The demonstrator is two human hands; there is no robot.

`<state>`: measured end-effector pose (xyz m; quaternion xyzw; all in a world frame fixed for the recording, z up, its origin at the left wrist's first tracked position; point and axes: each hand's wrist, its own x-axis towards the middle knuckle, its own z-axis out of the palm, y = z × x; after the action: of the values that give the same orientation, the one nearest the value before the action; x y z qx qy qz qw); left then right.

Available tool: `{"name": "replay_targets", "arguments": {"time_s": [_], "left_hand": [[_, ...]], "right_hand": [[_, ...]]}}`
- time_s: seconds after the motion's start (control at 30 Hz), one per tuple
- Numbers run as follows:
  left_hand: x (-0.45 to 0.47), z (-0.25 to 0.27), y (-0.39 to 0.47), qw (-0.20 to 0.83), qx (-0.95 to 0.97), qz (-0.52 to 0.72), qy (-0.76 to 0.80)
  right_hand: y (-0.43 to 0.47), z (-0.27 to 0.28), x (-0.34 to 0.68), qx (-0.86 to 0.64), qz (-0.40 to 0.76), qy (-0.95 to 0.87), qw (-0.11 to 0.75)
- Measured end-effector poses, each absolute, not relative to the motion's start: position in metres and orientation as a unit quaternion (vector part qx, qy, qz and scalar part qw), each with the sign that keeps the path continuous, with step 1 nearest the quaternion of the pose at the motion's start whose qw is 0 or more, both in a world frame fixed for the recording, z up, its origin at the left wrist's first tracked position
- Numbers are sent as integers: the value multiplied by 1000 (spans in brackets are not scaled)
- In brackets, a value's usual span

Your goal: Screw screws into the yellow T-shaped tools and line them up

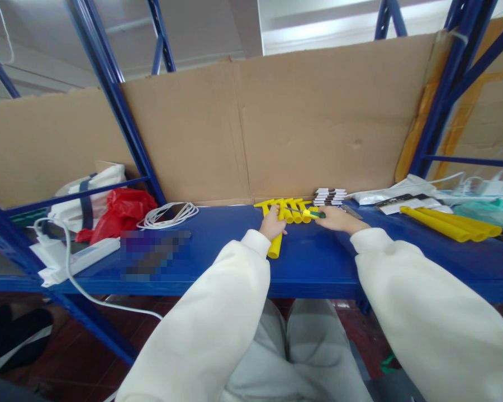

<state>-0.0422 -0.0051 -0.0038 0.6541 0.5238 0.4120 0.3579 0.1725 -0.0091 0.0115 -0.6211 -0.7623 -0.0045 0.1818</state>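
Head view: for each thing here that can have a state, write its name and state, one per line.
Left hand: closed on yellow T-shaped piece
Right hand: closed around screwdriver
Other yellow T-shaped pieces: lying side by side
Yellow tubes: lying together
White cable: coiled
Red plastic bag: crumpled
Power strip: switch state unclear
White-and-black packs: stacked
Cardboard panel: upright, creased

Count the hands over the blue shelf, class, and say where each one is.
2. The left hand grips a yellow piece near the shelf's middle; the right hand, to its right, holds a screwdriver. Neither is hidden.
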Motion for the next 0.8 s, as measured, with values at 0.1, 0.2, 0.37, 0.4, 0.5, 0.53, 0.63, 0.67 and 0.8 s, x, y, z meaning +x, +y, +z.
{"name": "replay_targets", "arguments": {"time_s": [0.1, 0.2, 0.37, 0.4, 0.5, 0.53, 0.63, 0.67, 0.8], "left_hand": [[-42, -3, -6, 363, 653, 408, 525], [-42, -2, -5, 366, 657, 408, 518], [-41, -4, -4, 366, 654, 415, 515], [-41, -4, -3, 364, 655, 415, 517], [-41, -5, -4, 358, 658, 409, 522], [-41, -5, -4, 356, 659, 407, 522], [-42, -5, -4, 350, 662, 403, 527], [-42, -4, -4, 348, 662, 402, 528], [-42, -4, -4, 352, 663, 400, 526]], "right_hand": [[-11, 12, 172, -628, -31, -759, 170], [-11, 11, 173, -633, -43, -756, 162], [-7, 10, 172, -634, -5, -759, 150], [-7, 10, 172, -633, -3, -760, 145], [-5, 9, 173, -632, -17, -763, 137], [-5, 8, 174, -631, -22, -763, 139], [-2, 5, 176, -624, -30, -765, 156], [-1, 4, 177, -622, -27, -765, 163], [1, 3, 179, -618, 11, -763, 189]]}}
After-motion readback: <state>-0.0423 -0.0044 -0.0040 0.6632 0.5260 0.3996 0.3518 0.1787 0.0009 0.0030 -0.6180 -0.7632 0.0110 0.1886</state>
